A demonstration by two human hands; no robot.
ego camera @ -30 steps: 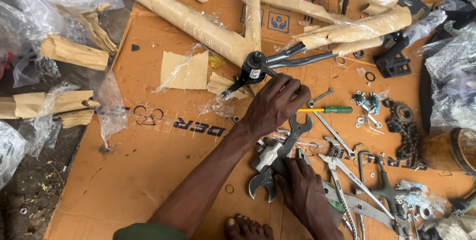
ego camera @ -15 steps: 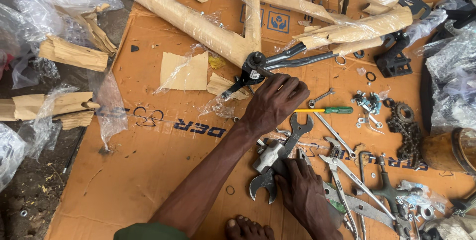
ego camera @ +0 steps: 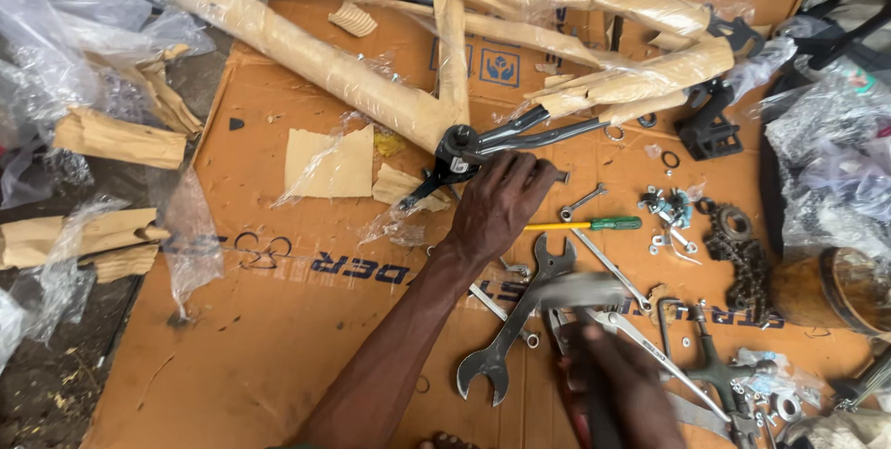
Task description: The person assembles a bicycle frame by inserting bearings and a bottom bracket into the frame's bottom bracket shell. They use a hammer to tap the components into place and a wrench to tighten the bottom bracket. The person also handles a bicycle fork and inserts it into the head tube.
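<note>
Head view: the left hand [ego camera: 501,208] pressed flat, braced against the wrapped bicycle frame's bottom bracket [ego camera: 459,150] at 12 o'clock; the right hand [ego camera: 622,379] gripped a blurred hammer [ego camera: 580,291] at 5 o'clock. Striking step; aim needed care.

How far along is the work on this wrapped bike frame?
Early on. The bicycle frame wrapped in brown paper lies on cardboard, tubes covered, only the black bottom bracket bare. Left hand rests by it; right hand holds a blurred tool. Large double-ended spanner, black pedal and rusty sprocket and chain lie loose, unfitted.
</note>
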